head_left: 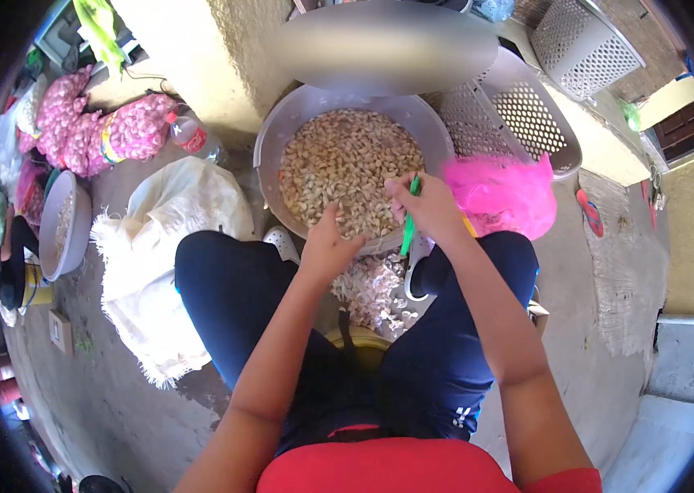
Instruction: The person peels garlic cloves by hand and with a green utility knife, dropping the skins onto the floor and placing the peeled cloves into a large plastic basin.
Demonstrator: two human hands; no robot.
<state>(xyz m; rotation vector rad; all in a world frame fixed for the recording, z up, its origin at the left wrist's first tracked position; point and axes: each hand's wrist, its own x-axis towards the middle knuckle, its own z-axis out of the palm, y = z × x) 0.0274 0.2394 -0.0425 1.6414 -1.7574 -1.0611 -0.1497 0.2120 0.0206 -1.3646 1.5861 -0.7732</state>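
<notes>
A wide grey basin [269, 177] in front of me holds a heap of pale garlic cloves [351, 156]. At the basin's near edge is my left hand [330, 244], fingers apart over the cloves, with nothing seen in it. Further right, my right hand [427, 205] is closed round a green-handled knife [410, 222], its thumb and fingertips together above the basin's right side. Whether a clove is also between those fingertips is too small to tell. Papery peelings [372, 292] lie on the ground below the basin, between my feet.
A pink plastic bag [503, 197] and a perforated crate [532, 123] adjoin the basin's right side. To the left are a white sack [170, 205], a bottle [189, 135], pink net bags [137, 127] and another basin [76, 238], beside a person's arm. A sandal [589, 212] lies right.
</notes>
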